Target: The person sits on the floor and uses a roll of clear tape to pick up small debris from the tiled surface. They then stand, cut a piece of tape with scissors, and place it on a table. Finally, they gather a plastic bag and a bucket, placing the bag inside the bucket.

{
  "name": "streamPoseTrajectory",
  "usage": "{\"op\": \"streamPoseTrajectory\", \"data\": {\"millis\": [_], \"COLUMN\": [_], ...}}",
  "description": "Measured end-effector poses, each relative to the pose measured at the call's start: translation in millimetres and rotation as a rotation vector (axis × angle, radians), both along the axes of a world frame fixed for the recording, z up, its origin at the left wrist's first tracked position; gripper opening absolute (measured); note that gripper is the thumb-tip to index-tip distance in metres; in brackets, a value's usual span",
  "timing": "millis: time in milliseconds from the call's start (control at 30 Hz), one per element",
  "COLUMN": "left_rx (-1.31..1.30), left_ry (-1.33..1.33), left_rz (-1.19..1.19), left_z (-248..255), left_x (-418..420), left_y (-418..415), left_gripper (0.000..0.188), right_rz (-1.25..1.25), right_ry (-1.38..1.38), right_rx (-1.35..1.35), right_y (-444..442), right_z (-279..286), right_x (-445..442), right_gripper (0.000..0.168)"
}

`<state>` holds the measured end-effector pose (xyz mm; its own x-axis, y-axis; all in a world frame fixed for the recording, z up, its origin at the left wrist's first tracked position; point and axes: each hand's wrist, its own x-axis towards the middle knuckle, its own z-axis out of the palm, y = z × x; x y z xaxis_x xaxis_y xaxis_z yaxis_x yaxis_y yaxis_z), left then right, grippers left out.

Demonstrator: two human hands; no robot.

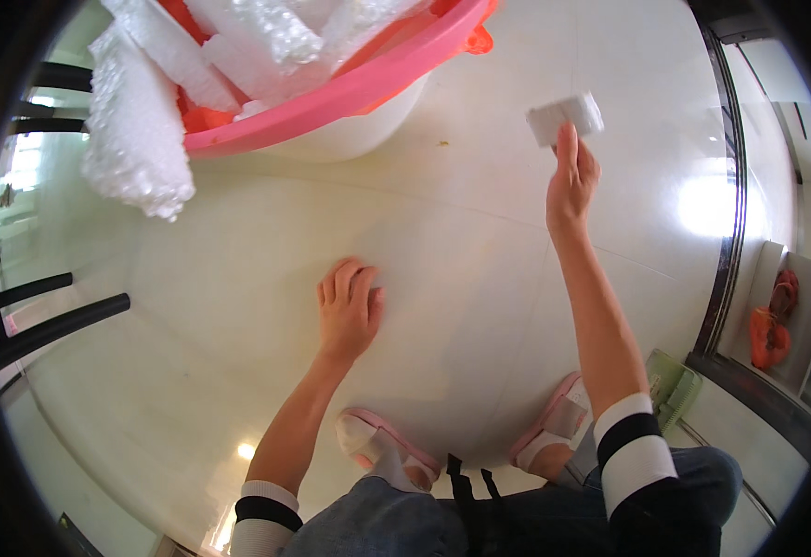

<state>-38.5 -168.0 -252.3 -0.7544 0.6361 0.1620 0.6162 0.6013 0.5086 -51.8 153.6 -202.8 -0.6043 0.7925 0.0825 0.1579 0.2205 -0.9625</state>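
Between the thumb and fingers of my right hand (572, 184) is a small white block or folded pad (564, 117); its material is hard to tell. That hand is stretched forward over the pale tiled floor (447, 278). My left hand (347, 306) hangs lower and nearer, back upward, its fingers loosely bent and the thumb apart. No object shows in it, though its palm is hidden. Ahead on the left stands a white basin with a pink rim (335, 104). White bubble wrap or foam sheeting (137, 132) fills it and spills over its left side, with orange-red plastic (207, 118) beneath.
Black tubular furniture legs (64, 327) jut in from the left. A dark sliding-door track (729, 230) runs along the right, with a box holding orange-red items (771, 341) beyond it. A green dustpan (673, 390) lies beside my right foot. My pink-soled shoes (384, 435) are below.
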Motion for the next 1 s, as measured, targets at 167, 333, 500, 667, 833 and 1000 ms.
{"op": "streamPoseTrajectory", "data": {"millis": [167, 333, 500, 667, 833, 1000], "left_rx": [-0.001, 0.019, 0.023, 0.021, 0.007, -0.030], "left_ry": [-0.012, 0.010, -0.007, -0.018, 0.001, 0.051], "left_rz": [0.004, 0.008, 0.019, 0.016, 0.017, 0.007], "left_z": [-5.4, -6.4, -3.1, -5.1, -4.8, -3.9], "left_x": [0.9, 2.4, 3.3, 3.2, 3.5, 0.7], "left_y": [5.0, 1.9, 2.2, 7.0, 1.8, 1.0], "left_gripper": [0.031, 0.033, 0.030, 0.030, 0.031, 0.031], "right_rz": [0.223, 0.021, -0.075, 0.059, -0.103, 0.118], "right_ry": [-0.228, 0.031, 0.000, -0.283, 0.309, 0.313], "right_rx": [0.470, -0.385, -0.084, 0.122, -0.787, -0.729], "right_y": [0.9, 46.2, 49.6, 32.5, 81.3, 54.1], "right_z": [-54.9, -46.9, -17.0, -52.2, 4.1, 17.4], "right_x": [57.7, 50.8, 66.9, 88.6, 68.8, 10.3], "right_gripper": [0.044, 0.050, 0.049, 0.044, 0.052, 0.039]}}
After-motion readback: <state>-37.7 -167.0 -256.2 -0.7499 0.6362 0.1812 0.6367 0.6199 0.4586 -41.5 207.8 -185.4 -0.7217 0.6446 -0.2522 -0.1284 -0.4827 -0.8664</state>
